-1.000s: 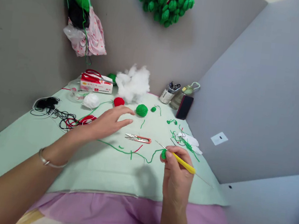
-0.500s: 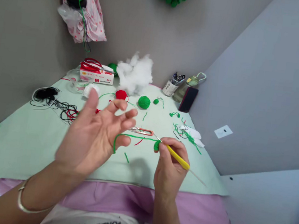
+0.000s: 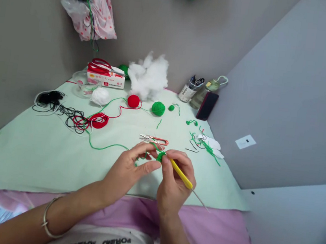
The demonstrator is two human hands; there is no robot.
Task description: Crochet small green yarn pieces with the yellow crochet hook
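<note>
My right hand (image 3: 176,179) grips a crochet hook (image 3: 184,175) with a yellow handle, its thin metal end sticking out low to the right. A small green crocheted piece (image 3: 160,156) sits at the hook's tip, by my right thumb and fingertips. My left hand (image 3: 129,169) is curled beside that piece, with green yarn (image 3: 156,146) running over its fingers and thumb close to the piece. Part of the yarn is hidden behind the left fingers; its tail leads back over the table. Just beyond my hands lie thread snips (image 3: 154,140) with orange handles.
On the pale green table (image 3: 57,156) are a green yarn ball (image 3: 158,108), a red yarn ball (image 3: 133,101), a white yarn ball (image 3: 100,96) and tangled black yarn (image 3: 71,115). White stuffing (image 3: 148,76), a box (image 3: 105,79) with red scissors (image 3: 100,66), and a phone (image 3: 207,106) stand behind.
My left hand has come down and right from its raised, spread position to the crocheted piece, its fingers curling in with the yarn. My right hand has shifted slightly left, still holding the hook.
</note>
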